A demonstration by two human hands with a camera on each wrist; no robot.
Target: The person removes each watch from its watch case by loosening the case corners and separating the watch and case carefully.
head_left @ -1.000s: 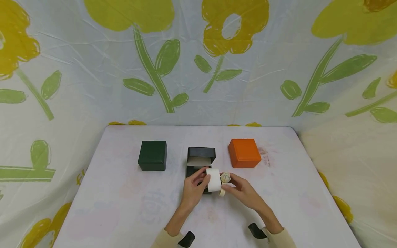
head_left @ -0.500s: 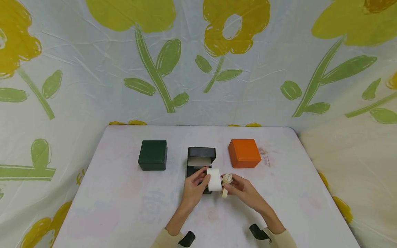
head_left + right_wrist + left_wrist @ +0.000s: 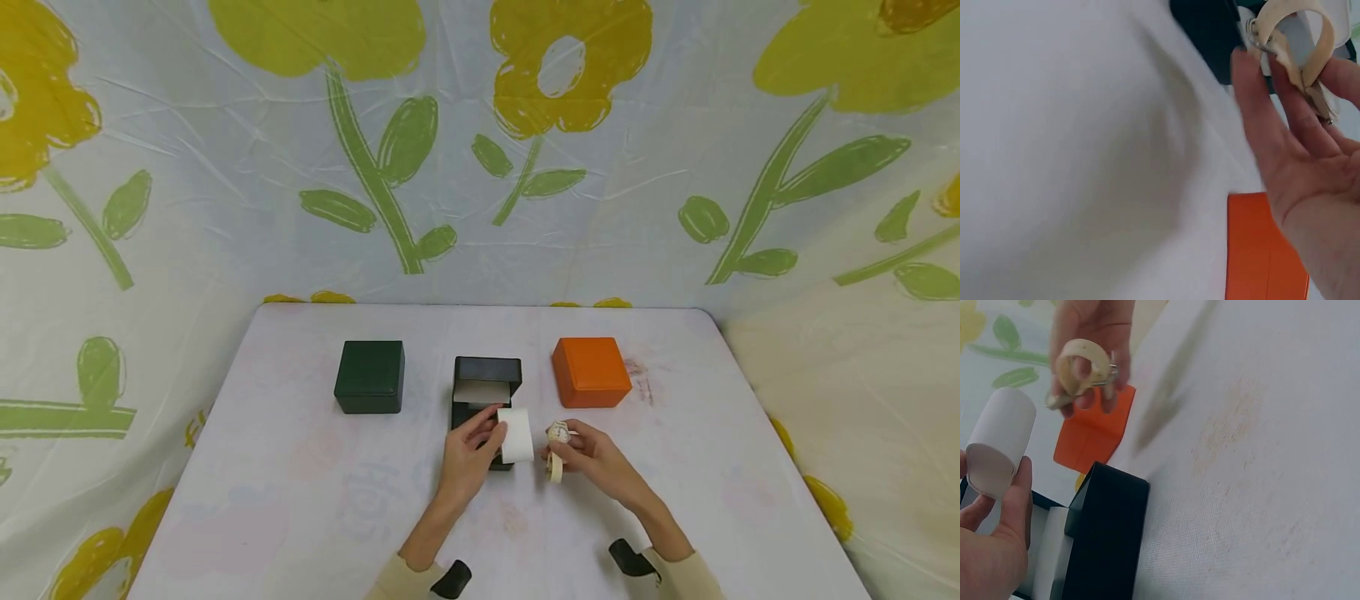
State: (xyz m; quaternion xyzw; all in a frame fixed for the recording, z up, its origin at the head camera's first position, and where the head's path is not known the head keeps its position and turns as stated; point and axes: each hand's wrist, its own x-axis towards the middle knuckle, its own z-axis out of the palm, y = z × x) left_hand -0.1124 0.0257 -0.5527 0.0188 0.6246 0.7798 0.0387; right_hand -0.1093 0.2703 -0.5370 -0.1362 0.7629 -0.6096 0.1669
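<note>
Pinching the watch (image 3: 558,432), right grip (image 3: 592,455) has it off the cushion (image 3: 517,437) left grip (image 3: 467,462) holds; black box (image 3: 488,368) still unclosed

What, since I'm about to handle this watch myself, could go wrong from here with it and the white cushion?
Two risks, as I judge it. The watch is held up off the table by the fingers of the right hand alone, so a loose grip could drop it. The white cushion is pinched by the left hand above the open black box; it could slip and land crooked.
</note>
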